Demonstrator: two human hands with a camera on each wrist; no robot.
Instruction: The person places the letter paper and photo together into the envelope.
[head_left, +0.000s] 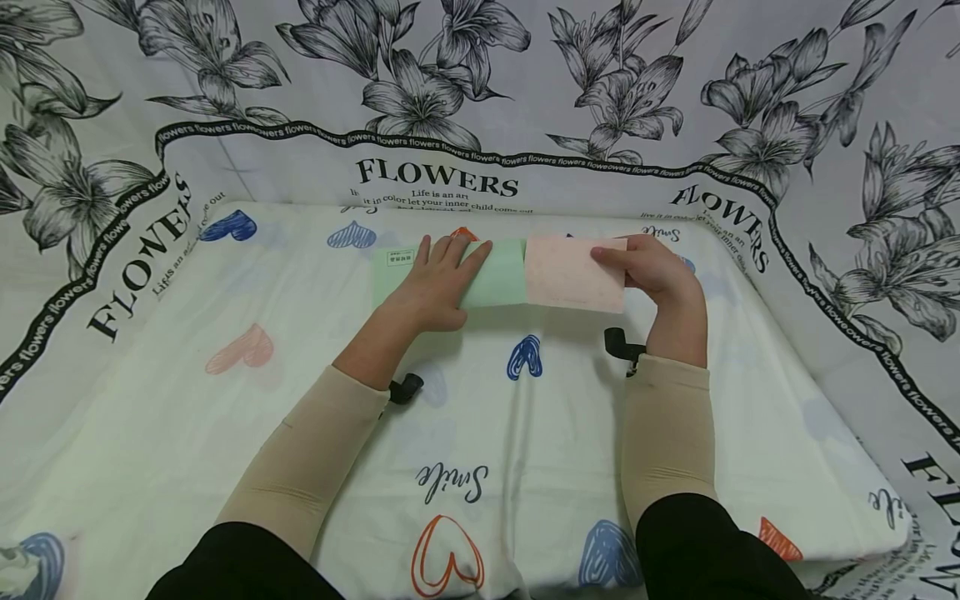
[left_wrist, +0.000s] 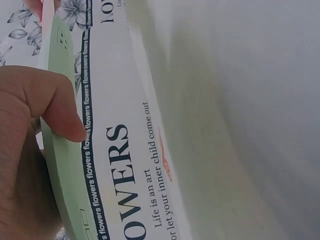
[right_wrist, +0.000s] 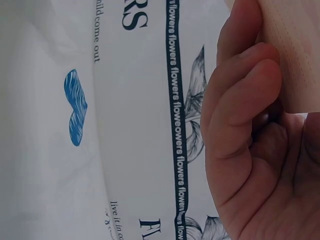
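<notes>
A pale green sheet lies flat on the heart-printed cover, with a small label at its left end. My left hand rests flat on it, fingers straight and spread. The left wrist view shows the green sheet edge-on beside my left hand. A pink sheet overlaps the green sheet's right end. My right hand pinches the pink sheet's right edge, thumb on top. In the right wrist view the curled fingers hold the pink sheet.
The white cover with coloured hearts spreads over the whole surface up to its front edge. A floral "FLOWERS" backdrop rises at the back and both sides. Black camera mounts sit at my wrists.
</notes>
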